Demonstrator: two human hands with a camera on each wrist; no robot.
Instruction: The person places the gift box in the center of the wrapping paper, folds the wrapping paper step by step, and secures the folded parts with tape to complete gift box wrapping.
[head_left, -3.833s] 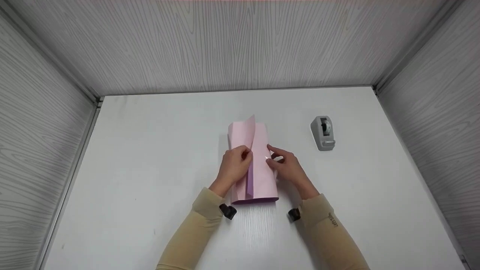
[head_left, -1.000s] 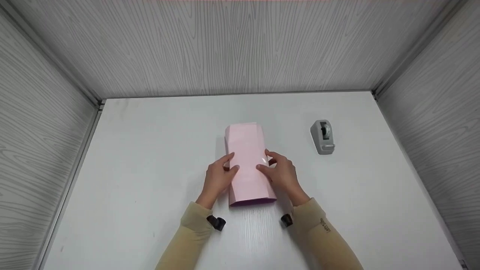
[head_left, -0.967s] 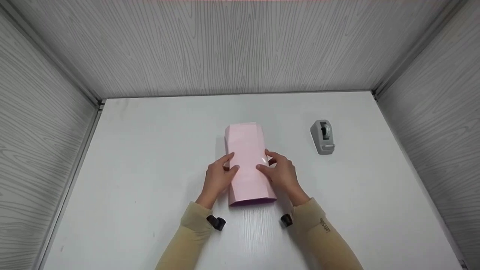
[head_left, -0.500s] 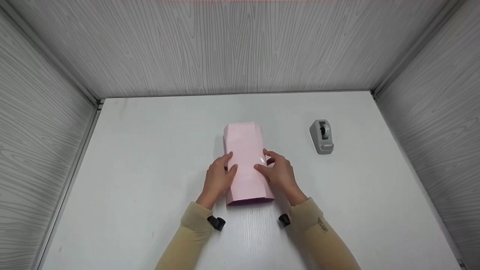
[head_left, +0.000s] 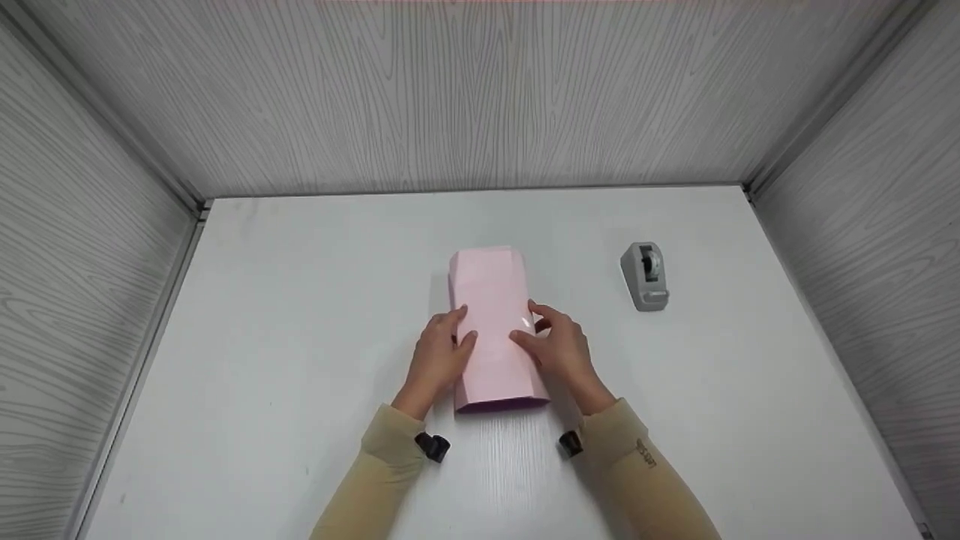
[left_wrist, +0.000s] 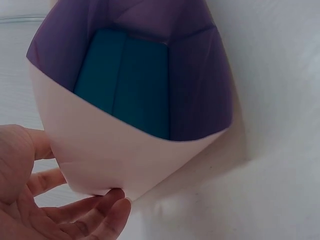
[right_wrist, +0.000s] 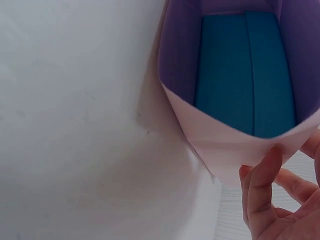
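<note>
A pink paper sleeve with a purple inner side lies lengthwise on the white table. Both wrist views look into its open near end, where a teal box sits deeper inside. My left hand holds the left side, its thumb on the top face and its fingers along the edge. On the opposite side my right hand grips in the same way, thumb on top. A small shiny spot, which looks like clear tape, shows by the right fingers. The box is hidden from the head view.
A grey tape dispenser with a roll in it stands to the right, beyond my right hand. The white table is bounded by grey wood-grain panels at the back and on both sides.
Earlier a paper flap stood up in the middle, pinched by my left hand. Now the top lies flat, and that hand has moved to the left side. Over the last second almost nothing differs.
</note>
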